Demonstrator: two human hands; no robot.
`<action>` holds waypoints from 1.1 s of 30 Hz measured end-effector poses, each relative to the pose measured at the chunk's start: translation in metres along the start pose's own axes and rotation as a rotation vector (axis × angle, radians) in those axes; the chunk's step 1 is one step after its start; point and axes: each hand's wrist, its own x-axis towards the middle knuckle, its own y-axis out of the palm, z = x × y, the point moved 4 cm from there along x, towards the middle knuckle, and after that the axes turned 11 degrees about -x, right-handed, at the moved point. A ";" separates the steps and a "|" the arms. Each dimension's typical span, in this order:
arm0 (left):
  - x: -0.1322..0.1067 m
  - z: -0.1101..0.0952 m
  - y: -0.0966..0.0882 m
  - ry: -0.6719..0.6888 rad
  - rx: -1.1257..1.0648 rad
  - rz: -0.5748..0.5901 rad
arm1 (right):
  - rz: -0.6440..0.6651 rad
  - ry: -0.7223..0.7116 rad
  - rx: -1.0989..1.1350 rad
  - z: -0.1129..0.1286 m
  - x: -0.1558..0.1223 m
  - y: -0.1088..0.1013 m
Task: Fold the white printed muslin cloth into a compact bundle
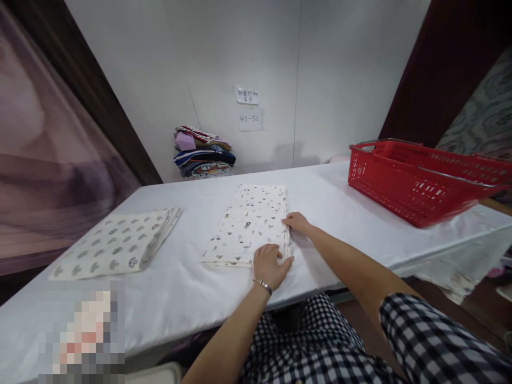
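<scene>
The cloth (248, 224), white with a small scattered print, lies flat on the table (320, 197) straight in front of the person, folded to a neat rectangle with layered edges showing along its near side and its right side. The left hand (272, 266) rests on the near right corner, fingers spread over the top with the thumb held apart, pressing on the fabric rather than gripping it. The right hand (298, 221) touches the right edge farther up; its fingers are bent there, but one cannot tell whether they pinch the layers or only press against them.

As for progress, the main folding of this piece seems done, since the outline is compact and the top mostly smooth. What appears left is small: the layers on the right side do not look quite flush, and both hands are at that side. Whether another fold is due cannot be told.

To the left, well apart, lies a second cloth (108, 240) with a larger print (also folded, its layers a little loose at the right end). A stack (204, 154) of folded fabrics sits by the wall (336, 80), and a red basket (416, 186) stands on the right.
</scene>
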 end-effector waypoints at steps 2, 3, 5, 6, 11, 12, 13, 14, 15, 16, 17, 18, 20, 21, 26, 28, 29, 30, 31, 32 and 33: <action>0.000 0.000 0.001 -0.016 -0.003 -0.006 | -0.006 0.001 -0.001 0.001 -0.002 -0.001; 0.000 0.000 0.001 -0.023 -0.004 -0.008 | -0.009 0.001 -0.001 0.001 -0.003 -0.002; 0.001 0.001 0.001 -0.037 -0.006 -0.016 | -0.016 0.003 0.001 0.002 -0.005 -0.003; 0.002 0.002 0.002 -0.043 -0.006 -0.019 | -0.020 0.004 0.002 0.002 -0.005 -0.004; 0.004 -0.001 0.001 -0.012 -0.024 -0.037 | -0.039 0.017 0.010 0.002 -0.008 -0.006; 0.004 -0.003 0.001 0.017 -0.031 -0.042 | -0.044 0.021 0.012 0.001 -0.008 -0.006; 0.003 -0.005 0.002 0.050 -0.036 -0.042 | -0.048 0.025 0.013 0.001 -0.009 -0.006; 0.003 -0.007 0.002 0.083 -0.036 -0.035 | -0.051 0.028 0.013 0.001 -0.009 -0.006; 0.002 -0.008 0.004 0.108 -0.030 -0.021 | -0.053 0.031 0.011 0.000 -0.010 -0.006; 0.002 -0.009 0.006 0.125 -0.020 -0.003 | -0.054 0.032 0.007 0.000 -0.010 -0.006; 0.001 -0.010 0.007 0.134 -0.006 0.015 | -0.054 0.032 0.002 0.000 -0.010 -0.006; 0.001 -0.010 0.009 0.139 0.009 0.029 | -0.055 0.032 -0.004 0.001 -0.010 -0.006; 0.000 -0.010 0.011 0.150 0.028 0.040 | -0.059 0.033 -0.020 0.001 -0.011 -0.006; 0.000 -0.010 0.011 0.163 0.028 0.040 | -0.064 0.035 -0.028 0.001 -0.011 -0.006; -0.001 -0.013 0.012 0.241 0.027 0.047 | -0.101 0.038 -0.078 0.003 -0.014 -0.007; -0.002 -0.014 0.013 0.253 0.057 0.070 | -0.103 0.040 -0.101 0.004 -0.015 -0.007; -0.002 -0.014 0.014 0.254 0.076 0.083 | -0.102 0.044 -0.112 0.005 -0.016 -0.007; -0.002 -0.014 0.014 0.253 0.094 0.097 | -0.100 0.049 -0.122 0.006 -0.016 -0.007; -0.002 -0.014 0.015 0.251 0.110 0.109 | -0.099 0.054 -0.132 0.007 -0.016 -0.008; -0.003 -0.014 0.015 0.250 0.121 0.120 | -0.098 0.059 -0.140 0.008 -0.016 -0.008; -0.003 -0.014 0.015 0.249 0.130 0.128 | -0.098 0.062 -0.147 0.008 -0.016 -0.008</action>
